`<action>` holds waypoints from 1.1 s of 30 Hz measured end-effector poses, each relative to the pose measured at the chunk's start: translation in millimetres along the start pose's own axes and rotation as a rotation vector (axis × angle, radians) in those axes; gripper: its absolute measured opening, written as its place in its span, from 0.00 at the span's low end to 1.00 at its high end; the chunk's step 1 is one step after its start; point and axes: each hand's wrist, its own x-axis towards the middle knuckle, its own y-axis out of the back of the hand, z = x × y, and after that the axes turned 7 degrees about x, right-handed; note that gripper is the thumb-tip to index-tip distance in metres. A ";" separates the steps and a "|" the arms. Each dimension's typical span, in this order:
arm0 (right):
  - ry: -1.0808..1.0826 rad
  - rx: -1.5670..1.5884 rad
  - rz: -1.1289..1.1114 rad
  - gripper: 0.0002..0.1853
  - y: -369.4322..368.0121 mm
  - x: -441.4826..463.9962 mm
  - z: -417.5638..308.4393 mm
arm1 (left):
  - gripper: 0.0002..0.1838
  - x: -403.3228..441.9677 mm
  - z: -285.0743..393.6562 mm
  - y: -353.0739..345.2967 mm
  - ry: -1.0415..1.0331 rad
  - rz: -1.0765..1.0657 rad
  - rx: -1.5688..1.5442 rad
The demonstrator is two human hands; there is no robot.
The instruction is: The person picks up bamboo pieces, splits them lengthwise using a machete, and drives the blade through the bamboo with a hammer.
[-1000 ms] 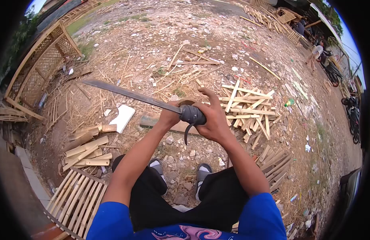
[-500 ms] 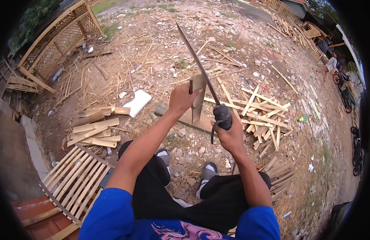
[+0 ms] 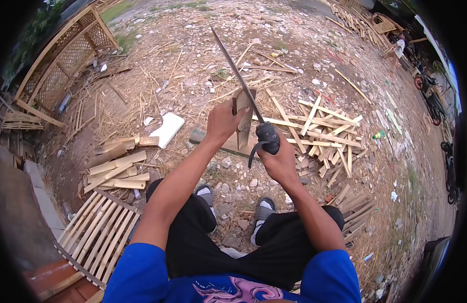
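My left hand [image 3: 223, 121] is wrapped round a split piece of bamboo [image 3: 244, 130], which stands nearly upright. Its lower end meets a wooden board [image 3: 198, 136] lying on the ground. In my right hand [image 3: 280, 161] is the black wrapped handle of a machete [image 3: 231, 64], with a dark strap hanging from it. The long blade slants up and to the left, passing close to the bamboo's top edge; whether it touches cannot be made out. Right of my hands lies a pile of pale bamboo strips [image 3: 324, 132].
Split bamboo pieces [image 3: 117, 171] and a white slab [image 3: 169, 129] lie to the left. A slatted bamboo frame [image 3: 99, 232] is at lower left, a lattice panel [image 3: 66, 63] farther back. More strips [image 3: 356, 214] lie near my right knee. A person [image 3: 398, 49] is at far right, near bicycles [image 3: 431, 101].
The machete and bamboo sit slightly farther left in view, both still gripped. The blade is nearer the bamboo's top. My view has shifted a little, and the distant person is more visible.
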 end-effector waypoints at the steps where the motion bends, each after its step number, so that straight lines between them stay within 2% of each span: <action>1: 0.004 -0.008 -0.003 0.19 -0.7 1.3 5.3 | 0.19 -0.3 1.9 2.1 0.002 -0.006 -0.003; 6: 0.002 -0.029 0.004 0.18 -1.7 0.4 3.3 | 0.19 -0.9 0.6 1.5 0.008 -0.007 -0.001; 9: -0.020 -0.048 0.005 0.18 -2.7 -0.3 -0.7 | 0.24 0.3 -2.2 -2.2 -0.044 0.056 -0.002; 12: -0.006 -0.066 0.020 0.18 -6.4 -2.0 1.1 | 0.20 -0.6 -2.1 -0.2 0.013 -0.023 0.009; 15: 0.002 -0.046 0.033 0.18 -13.8 -2.4 8.2 | 0.20 -1.0 1.1 -0.5 0.023 -0.029 0.026; 18: 0.002 -0.022 0.023 0.18 -16.6 -0.6 10.1 | 0.22 1.0 -11.5 -14.0 -0.091 0.051 -0.109; 21: 0.017 -0.004 0.016 0.19 -13.2 -0.2 10.2 | 0.25 0.0 -11.8 -19.2 -0.145 0.094 -0.082; 22: 0.035 0.000 0.017 0.19 -12.8 -0.3 11.9 | 0.29 1.7 -14.0 -24.9 -0.152 0.119 -0.214; 25: 0.010 -0.027 0.027 0.20 -12.3 0.5 13.2 | 0.29 1.7 -12.6 -26.0 0.021 -0.079 -0.204; 26: 0.014 -0.011 0.016 0.21 -11.9 0.1 15.5 | 0.29 2.9 -13.5 -26.1 0.021 -0.081 -0.206; 29: 0.035 0.016 0.003 0.21 -10.8 -1.6 20.7 | 0.23 5.3 -8.2 -21.1 0.071 -0.132 -0.267; 30: 0.044 0.020 -0.001 0.20 -10.7 -1.9 21.1 | 0.20 5.1 -9.1 -26.0 0.038 -0.064 -0.365; 33: 0.061 0.004 0.049 0.17 -13.7 -3.6 20.7 | 0.19 4.4 -11.8 -31.2 0.038 -0.010 -0.411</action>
